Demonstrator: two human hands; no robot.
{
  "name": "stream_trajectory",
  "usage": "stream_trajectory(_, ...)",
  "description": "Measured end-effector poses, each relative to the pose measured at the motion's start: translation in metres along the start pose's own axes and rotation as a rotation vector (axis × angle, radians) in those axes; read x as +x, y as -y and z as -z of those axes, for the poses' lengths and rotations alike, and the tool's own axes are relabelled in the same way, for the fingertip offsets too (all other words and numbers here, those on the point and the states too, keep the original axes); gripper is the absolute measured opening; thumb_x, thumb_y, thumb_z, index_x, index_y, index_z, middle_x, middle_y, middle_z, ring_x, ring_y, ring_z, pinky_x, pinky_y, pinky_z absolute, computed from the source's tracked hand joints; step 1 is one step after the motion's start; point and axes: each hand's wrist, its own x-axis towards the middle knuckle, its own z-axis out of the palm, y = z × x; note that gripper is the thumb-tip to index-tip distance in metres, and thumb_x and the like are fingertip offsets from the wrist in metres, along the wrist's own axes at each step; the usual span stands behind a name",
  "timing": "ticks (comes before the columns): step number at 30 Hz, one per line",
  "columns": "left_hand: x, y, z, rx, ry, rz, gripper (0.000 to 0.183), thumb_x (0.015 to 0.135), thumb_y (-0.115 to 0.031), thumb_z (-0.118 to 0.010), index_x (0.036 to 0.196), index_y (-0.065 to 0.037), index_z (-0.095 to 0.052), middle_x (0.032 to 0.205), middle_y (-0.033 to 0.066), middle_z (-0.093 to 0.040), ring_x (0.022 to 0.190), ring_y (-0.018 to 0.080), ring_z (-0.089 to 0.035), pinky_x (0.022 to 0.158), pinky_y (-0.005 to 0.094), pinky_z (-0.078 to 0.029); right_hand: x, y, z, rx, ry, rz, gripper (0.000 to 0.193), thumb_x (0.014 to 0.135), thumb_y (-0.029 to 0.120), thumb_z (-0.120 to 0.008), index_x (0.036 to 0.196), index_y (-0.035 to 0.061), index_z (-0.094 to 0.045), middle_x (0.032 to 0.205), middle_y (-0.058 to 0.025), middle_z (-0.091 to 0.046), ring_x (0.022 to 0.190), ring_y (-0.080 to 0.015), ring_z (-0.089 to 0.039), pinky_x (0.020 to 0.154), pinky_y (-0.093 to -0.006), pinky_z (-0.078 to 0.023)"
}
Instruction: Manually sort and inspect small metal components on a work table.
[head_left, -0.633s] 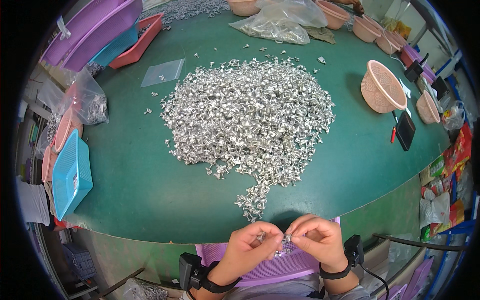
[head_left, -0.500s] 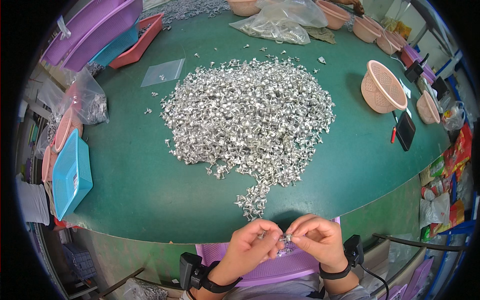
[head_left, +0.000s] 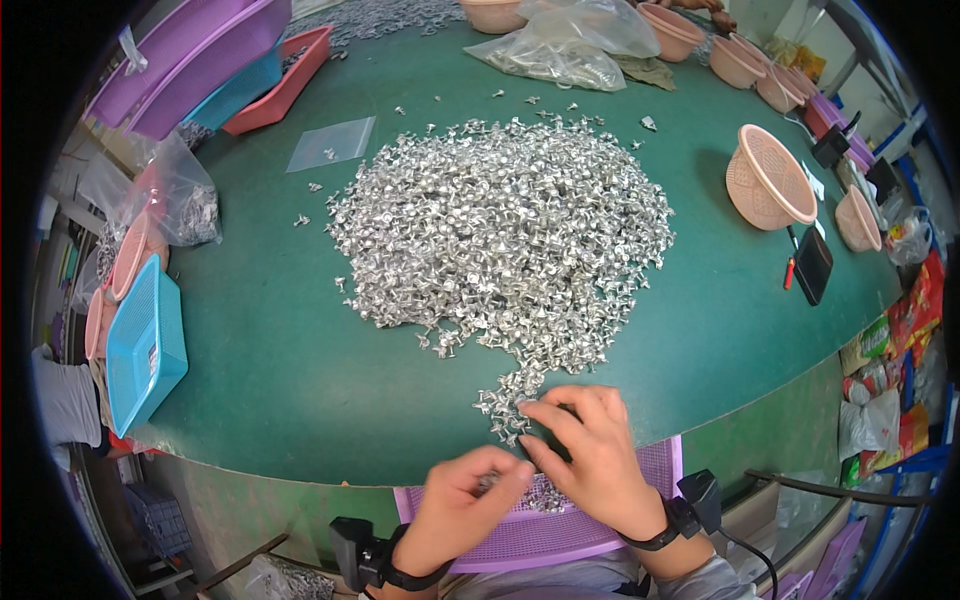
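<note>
A broad heap of small silvery metal fasteners (head_left: 500,230) lies on the green table (head_left: 270,390), with a narrow tail (head_left: 508,405) of them running toward the near edge. At that tail, my right hand (head_left: 590,450) reaches in with thumb and fingers apart, fingertips touching the pieces. My left hand (head_left: 468,502) is curled just off the table edge, closed around one or more of the metal fasteners (head_left: 488,482). Below both hands sits a purple basket (head_left: 500,550) with several pieces in it (head_left: 545,495).
A peach basket (head_left: 768,180) stands at the right beside a black tablet-like object (head_left: 815,265). On the left are a blue basket (head_left: 148,345) and stacked purple baskets (head_left: 200,70). A flat clear bag (head_left: 332,144) and a large plastic bag (head_left: 570,45) lie farther back.
My hands were together over the purple basket, with a metal fastener between them. The right has moved up to the tail of the heap; the left has shifted slightly left and down.
</note>
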Motion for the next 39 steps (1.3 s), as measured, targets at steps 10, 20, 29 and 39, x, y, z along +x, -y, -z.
stream_trajectory(10,0.028,0.011,0.004,1.096,-0.369,-0.386,0.014,0.068,-0.016,-0.063,0.068,-0.007,-0.052,0.043,0.0027,-0.043,0.035,0.0138,-0.044,0.035,0.0254,-0.032,-0.009,-0.014,0.016,-0.046,-0.077,-0.096,0.015,0.062,0.004,-0.061,0.077,0.0059,-0.057,0.080,-0.0048,-0.053,0.078,-0.0222,-0.045,0.071,-0.0307,-0.035)
stream_trajectory(20,0.035,-0.005,-0.007,1.044,-0.268,-0.360,0.013,0.076,-0.019,-0.053,0.082,-0.007,-0.050,0.050,0.0076,-0.052,0.043,0.0252,-0.051,0.040,0.0330,-0.039,-0.009,-0.024,0.024,-0.039,-0.049,0.008,0.019,0.066,0.005,-0.058,0.085,0.0064,-0.056,0.089,-0.0054,-0.052,0.083,-0.0241,-0.046,0.072,-0.0331,-0.035)
stream_trajectory(29,0.044,0.008,-0.004,1.144,-0.369,-0.421,0.016,0.072,-0.021,-0.059,0.078,-0.008,-0.052,0.045,0.0053,-0.048,0.038,0.0207,-0.049,0.036,0.0305,-0.035,-0.021,-0.025,0.034,-0.088,-0.160,-0.177,0.014,0.063,0.004,-0.062,0.075,0.0050,-0.055,0.076,-0.0065,-0.051,0.071,-0.0230,-0.045,0.064,-0.0316,-0.036)
stream_trajectory(39,0.027,-0.003,-0.018,0.646,-0.059,-0.327,0.014,0.069,-0.008,-0.061,0.081,-0.003,-0.056,0.055,0.0035,-0.054,0.047,0.0059,-0.050,0.042,0.0199,-0.038,-0.033,-0.016,0.034,0.468,-0.102,-0.401,0.013,0.067,0.003,-0.062,0.077,0.0014,-0.055,0.076,-0.0054,-0.056,0.065,-0.0119,-0.049,0.059,-0.0211,-0.040)
